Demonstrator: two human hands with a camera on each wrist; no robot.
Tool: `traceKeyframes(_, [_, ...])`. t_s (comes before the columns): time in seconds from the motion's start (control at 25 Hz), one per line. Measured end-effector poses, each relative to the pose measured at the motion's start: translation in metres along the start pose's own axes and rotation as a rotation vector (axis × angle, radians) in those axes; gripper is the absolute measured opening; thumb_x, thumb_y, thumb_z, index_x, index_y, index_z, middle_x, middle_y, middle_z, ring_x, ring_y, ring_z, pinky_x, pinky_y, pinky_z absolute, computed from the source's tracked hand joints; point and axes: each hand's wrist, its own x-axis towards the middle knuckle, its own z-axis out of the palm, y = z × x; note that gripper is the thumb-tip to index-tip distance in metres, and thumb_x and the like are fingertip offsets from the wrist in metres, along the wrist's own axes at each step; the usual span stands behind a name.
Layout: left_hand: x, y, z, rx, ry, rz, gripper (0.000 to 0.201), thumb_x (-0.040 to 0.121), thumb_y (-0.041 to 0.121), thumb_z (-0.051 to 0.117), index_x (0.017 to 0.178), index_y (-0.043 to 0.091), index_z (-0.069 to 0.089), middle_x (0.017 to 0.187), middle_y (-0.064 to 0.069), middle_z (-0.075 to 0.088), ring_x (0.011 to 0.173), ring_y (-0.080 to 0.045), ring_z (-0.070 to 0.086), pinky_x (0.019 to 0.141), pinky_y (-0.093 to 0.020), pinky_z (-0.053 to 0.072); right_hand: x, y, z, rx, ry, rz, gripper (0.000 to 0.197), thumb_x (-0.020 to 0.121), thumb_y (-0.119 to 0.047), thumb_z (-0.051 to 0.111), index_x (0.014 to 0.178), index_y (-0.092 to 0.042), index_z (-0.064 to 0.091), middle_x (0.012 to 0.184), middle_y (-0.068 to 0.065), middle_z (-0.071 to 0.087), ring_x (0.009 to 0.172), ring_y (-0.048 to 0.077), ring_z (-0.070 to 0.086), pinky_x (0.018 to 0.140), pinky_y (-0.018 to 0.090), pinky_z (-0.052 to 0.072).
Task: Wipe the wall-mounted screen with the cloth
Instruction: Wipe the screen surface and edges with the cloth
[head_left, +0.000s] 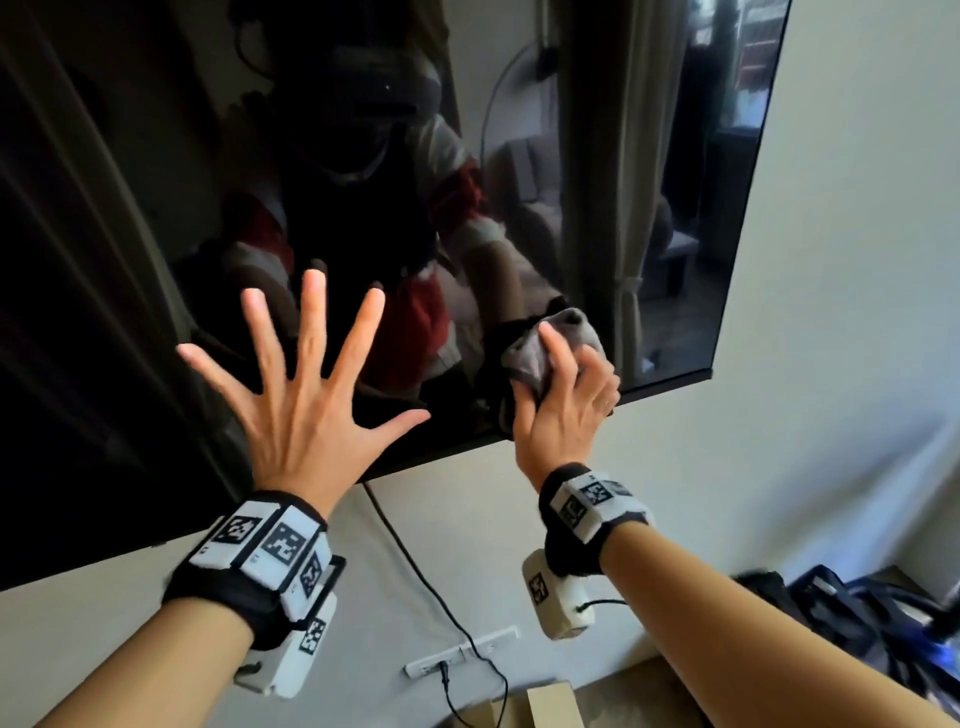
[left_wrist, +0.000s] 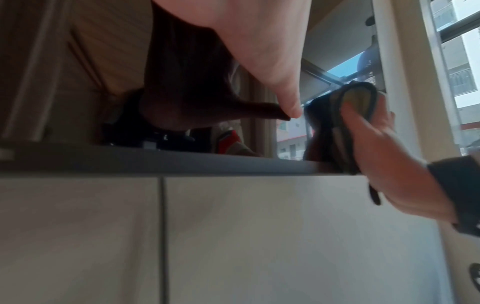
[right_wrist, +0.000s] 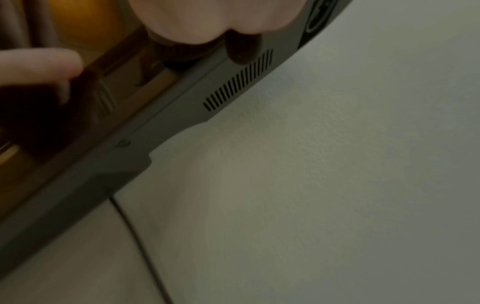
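A large dark wall-mounted screen (head_left: 156, 234) fills the upper left of the head view and mirrors the room. My right hand (head_left: 563, 400) grips a bunched grey cloth (head_left: 530, 358) and presses it against the glass near the screen's lower right corner. My left hand (head_left: 306, 384) is spread flat on the glass to the left of the cloth, fingers straight and wide apart. In the left wrist view the left thumb (left_wrist: 288, 102) touches the glass, and the cloth (left_wrist: 345, 123) shows in the right hand (left_wrist: 389, 156). The right wrist view shows the screen's lower bezel (right_wrist: 161, 131) with its vent slots.
A black cable (head_left: 415, 566) hangs from the screen's bottom edge to a wall socket (head_left: 457, 654). Cardboard boxes (head_left: 540, 701) sit on the floor below. A dark pile of bags (head_left: 852, 618) lies at the lower right. Bare white wall (head_left: 831, 260) lies right of the screen.
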Motion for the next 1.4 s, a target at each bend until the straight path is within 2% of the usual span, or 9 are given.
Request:
traceKeyframes(0.16, [-0.011,-0.039,0.001,0.026,-0.046,-0.033,0.124,0.062,0.087,0.062,0.158,0.035,0.003,0.165,-0.009,-0.003,0.147,-0.050,0.000,0.097,-0.084,-0.003,0.019,-0.028,0.015,0.055,0.233,0.366,0.045,0.092,-0.039,0.042,0.135,-0.031,0.035,0.116,0.008,0.042,0.104,0.023,0.036,0.096,0.033,0.024])
traceKeyframes(0.32, [-0.013,-0.040,0.005,0.014,-0.026,-0.006,0.120,0.064,0.088,0.059,0.158,0.035,0.005,0.165,-0.007,0.000,0.147,-0.046,0.000,0.099,-0.083,-0.003,-0.023,-0.042,0.020,0.016,0.019,0.033,0.050,0.088,-0.042,0.045,0.135,-0.031,0.036,0.116,0.002,0.035,0.106,0.023,0.035,0.096,0.032,0.022])
traceKeyframes(0.48, [-0.013,-0.042,0.006,0.005,-0.022,0.003,0.117,0.067,0.088,0.056,0.158,0.036,0.002,0.166,-0.007,0.000,0.148,-0.044,-0.002,0.099,-0.083,-0.002,0.002,-0.058,0.027,0.077,0.218,0.381,0.045,0.091,-0.042,0.040,0.135,-0.034,0.032,0.116,0.010,0.043,0.102,0.020,0.034,0.096,0.036,0.026])
traceKeyframes(0.68, [-0.012,-0.043,0.003,-0.045,-0.039,0.011,0.118,0.066,0.084,0.060,0.158,0.036,0.003,0.166,-0.007,-0.001,0.149,-0.043,-0.004,0.099,-0.083,-0.003,-0.029,-0.066,0.030,0.004,0.023,0.023,0.049,0.087,-0.042,0.046,0.135,-0.033,0.036,0.116,0.004,0.038,0.105,0.023,0.036,0.096,0.031,0.022])
traceKeyframes(0.84, [-0.029,-0.068,0.003,-0.037,-0.032,0.049,0.116,0.067,0.083,0.061,0.158,0.036,0.006,0.165,-0.006,-0.002,0.150,-0.041,-0.001,0.100,-0.083,-0.002,-0.014,-0.085,0.038,0.072,0.204,0.383,0.045,0.092,-0.041,0.040,0.136,-0.035,0.031,0.119,0.009,0.041,0.103,0.023,0.037,0.098,0.034,0.025])
traceKeyframes(1.0, [-0.054,-0.120,0.008,0.027,-0.045,0.005,0.120,0.064,0.084,0.063,0.158,0.036,0.007,0.165,-0.003,-0.006,0.149,-0.042,0.001,0.099,-0.084,-0.001,-0.057,-0.091,0.044,0.009,-0.020,0.018,0.050,0.088,-0.043,0.044,0.136,-0.033,0.034,0.117,0.005,0.036,0.106,0.023,0.034,0.098,0.033,0.022])
traceKeyframes(1.16, [-0.060,-0.142,0.013,0.040,-0.066,0.021,0.118,0.064,0.085,0.062,0.158,0.036,0.009,0.164,-0.004,-0.003,0.148,-0.040,0.001,0.099,-0.083,-0.005,-0.052,-0.123,0.061,0.074,0.108,0.342,0.047,0.090,-0.043,0.040,0.136,-0.037,0.031,0.119,0.004,0.036,0.105,0.021,0.033,0.097,0.033,0.023])
traceKeyframes(1.32, [-0.060,-0.140,0.017,0.029,-0.044,0.035,0.116,0.066,0.087,0.059,0.157,0.037,0.009,0.165,-0.003,-0.001,0.149,-0.037,-0.001,0.100,-0.081,-0.006,-0.087,-0.136,0.066,0.022,-0.046,0.025,0.052,0.086,-0.041,0.047,0.136,-0.033,0.034,0.115,0.004,0.035,0.103,0.023,0.035,0.095,0.035,0.023])
traceKeyframes(1.4, [-0.061,-0.142,0.018,0.020,-0.032,0.039,0.115,0.067,0.086,0.059,0.157,0.038,0.006,0.165,-0.003,-0.001,0.150,-0.035,-0.002,0.099,-0.083,-0.004,-0.074,-0.135,0.070,0.034,0.052,0.152,0.050,0.086,-0.041,0.046,0.135,-0.034,0.034,0.114,0.009,0.041,0.103,0.022,0.035,0.095,0.035,0.025])
